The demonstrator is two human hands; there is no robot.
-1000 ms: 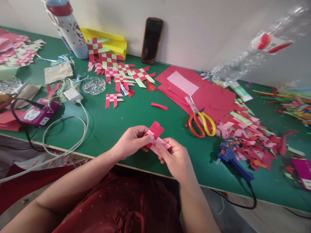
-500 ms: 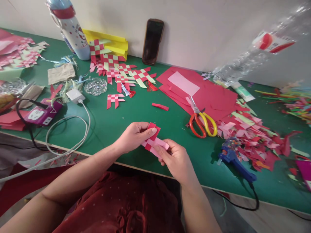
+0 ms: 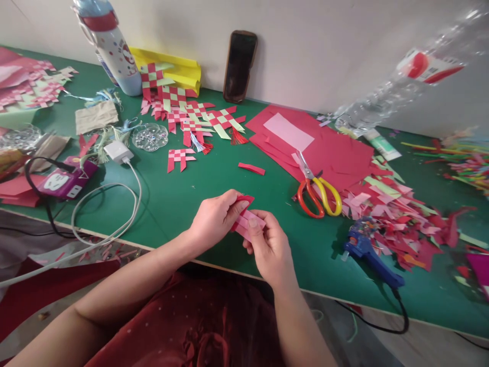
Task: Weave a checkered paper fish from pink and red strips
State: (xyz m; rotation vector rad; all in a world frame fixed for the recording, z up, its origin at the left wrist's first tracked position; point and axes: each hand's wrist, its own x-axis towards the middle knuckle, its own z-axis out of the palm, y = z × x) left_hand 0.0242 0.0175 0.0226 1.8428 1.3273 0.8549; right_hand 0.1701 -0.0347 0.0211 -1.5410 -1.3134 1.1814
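Note:
Over the front of the green table, my left hand point(image 3: 216, 216) and my right hand point(image 3: 269, 244) both grip a small woven piece of red and pink paper strips point(image 3: 244, 224). My left thumb presses on its red end. The right thumb and fingers pinch the pink strips. Part of the weave is hidden behind my fingers. A loose red paper strip point(image 3: 251, 168) lies on the table just beyond my hands. Further left rests a small finished red-and-pink woven fish point(image 3: 181, 160), and behind it is a pile of woven paper fish point(image 3: 198, 112).
Scissors point(image 3: 319, 191) lie right of my hands, beside red paper sheets point(image 3: 336, 148). A blue glue gun point(image 3: 372, 255) sits at right by paper scraps point(image 3: 408, 224). A phone point(image 3: 240, 66) leans on the wall. A white cable point(image 3: 139, 188) curls at left; a bottle point(image 3: 118, 51) stands behind.
My left hand has turned and closed further over the woven paper. My right hand has shifted slightly up and left, bringing the two hands closer together, and the piece is tilted differently.

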